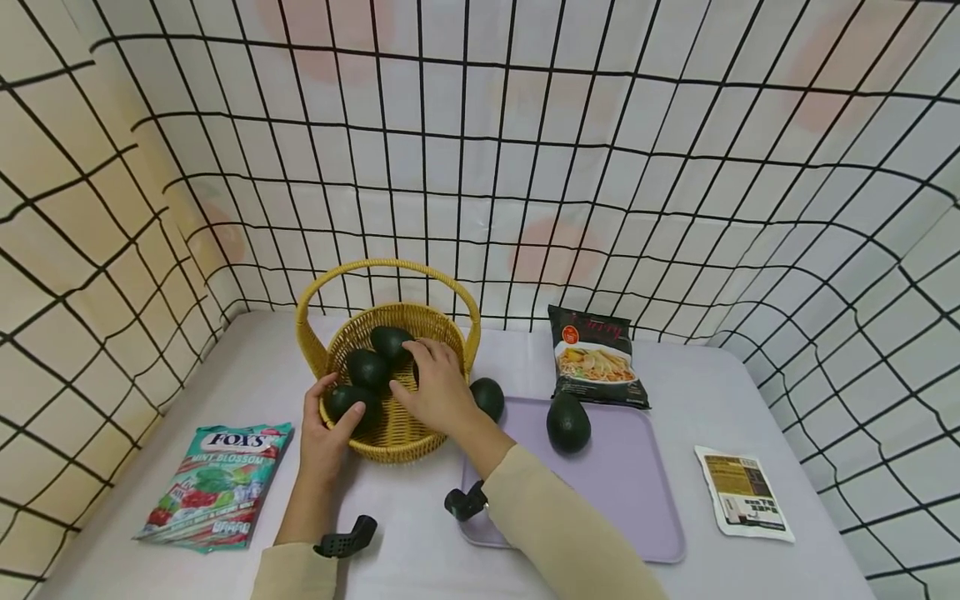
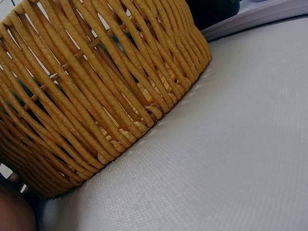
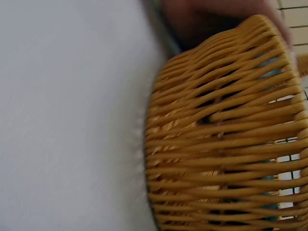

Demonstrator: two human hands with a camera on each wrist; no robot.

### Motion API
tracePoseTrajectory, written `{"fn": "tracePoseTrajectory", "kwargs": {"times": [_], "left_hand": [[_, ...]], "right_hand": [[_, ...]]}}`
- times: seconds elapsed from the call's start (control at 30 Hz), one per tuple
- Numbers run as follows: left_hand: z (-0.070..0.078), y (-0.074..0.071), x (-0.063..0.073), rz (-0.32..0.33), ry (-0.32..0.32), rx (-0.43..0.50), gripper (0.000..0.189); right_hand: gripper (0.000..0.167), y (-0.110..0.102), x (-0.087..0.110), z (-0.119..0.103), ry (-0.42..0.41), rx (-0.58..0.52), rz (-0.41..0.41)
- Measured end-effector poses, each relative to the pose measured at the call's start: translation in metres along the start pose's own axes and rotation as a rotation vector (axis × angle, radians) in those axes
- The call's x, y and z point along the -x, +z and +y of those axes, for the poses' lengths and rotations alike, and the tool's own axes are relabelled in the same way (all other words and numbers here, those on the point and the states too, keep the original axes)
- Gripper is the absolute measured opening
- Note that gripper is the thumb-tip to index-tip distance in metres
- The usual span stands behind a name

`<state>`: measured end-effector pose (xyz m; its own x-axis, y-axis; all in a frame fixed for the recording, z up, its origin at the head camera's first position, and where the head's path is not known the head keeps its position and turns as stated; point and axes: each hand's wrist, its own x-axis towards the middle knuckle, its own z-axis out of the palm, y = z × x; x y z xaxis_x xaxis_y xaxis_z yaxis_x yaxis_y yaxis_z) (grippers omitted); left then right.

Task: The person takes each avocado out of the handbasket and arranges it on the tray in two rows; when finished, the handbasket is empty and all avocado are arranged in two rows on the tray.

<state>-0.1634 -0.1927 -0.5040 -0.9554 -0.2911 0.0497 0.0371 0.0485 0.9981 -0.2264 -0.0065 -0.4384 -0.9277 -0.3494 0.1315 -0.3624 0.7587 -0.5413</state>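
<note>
A yellow wicker basket [image 1: 401, 454] with a tall handle holds dark green avocados: one at the back [image 1: 390, 342], one in the middle [image 1: 367, 368] and one at the front left [image 1: 352, 406]. At its left rim, my left hand [image 1: 324, 433] grips the basket, fingers outside and thumb inside over the front-left avocado. My right hand [image 1: 441, 392] reaches over the right rim and curls round another avocado [image 1: 416, 372], mostly hidden beneath it. Both wrist views show the woven wall close up, with a bit of my left hand [image 2: 14, 209] and right hand [image 3: 211, 14].
A lilac tray [image 1: 630, 492] lies right of the basket, bearing an avocado [image 1: 568, 423]; another avocado [image 1: 487, 398] sits at its left corner. Behind stands a black noodle packet [image 1: 597, 358]. A white pouch [image 1: 744, 493] lies far right, a Fox's candy bag [image 1: 217, 487] left. Black netting [image 1: 465, 196] encloses the table.
</note>
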Motion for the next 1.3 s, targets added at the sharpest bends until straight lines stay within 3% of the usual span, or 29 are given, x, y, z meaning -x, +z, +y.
{"fn": "tracePoseTrajectory", "kwargs": {"times": [0.23, 0.4, 0.67, 0.93, 1.3], "left_hand": [[0.001, 0.000, -0.002, -0.002, -0.007, 0.004, 0.066], [-0.002, 0.000, -0.001, -0.004, 0.007, 0.022, 0.066], [-0.002, 0.001, -0.001, 0.000, -0.005, 0.010, 0.066], [-0.002, 0.002, 0.000, -0.002, -0.006, 0.012, 0.066], [-0.002, 0.001, 0.000, -0.007, -0.014, 0.002, 0.068]], "right_hand": [[0.074, -0.003, -0.014, 0.001, 0.104, -0.195, -0.007], [0.079, 0.000, -0.015, 0.001, 0.166, -0.251, -0.014], [0.078, 0.005, -0.015, 0.000, 0.167, -0.207, -0.034], [0.079, 0.011, -0.013, -0.001, 0.111, -0.158, -0.181], [0.063, 0.011, -0.012, -0.003, 0.048, -0.126, -0.227]]}}
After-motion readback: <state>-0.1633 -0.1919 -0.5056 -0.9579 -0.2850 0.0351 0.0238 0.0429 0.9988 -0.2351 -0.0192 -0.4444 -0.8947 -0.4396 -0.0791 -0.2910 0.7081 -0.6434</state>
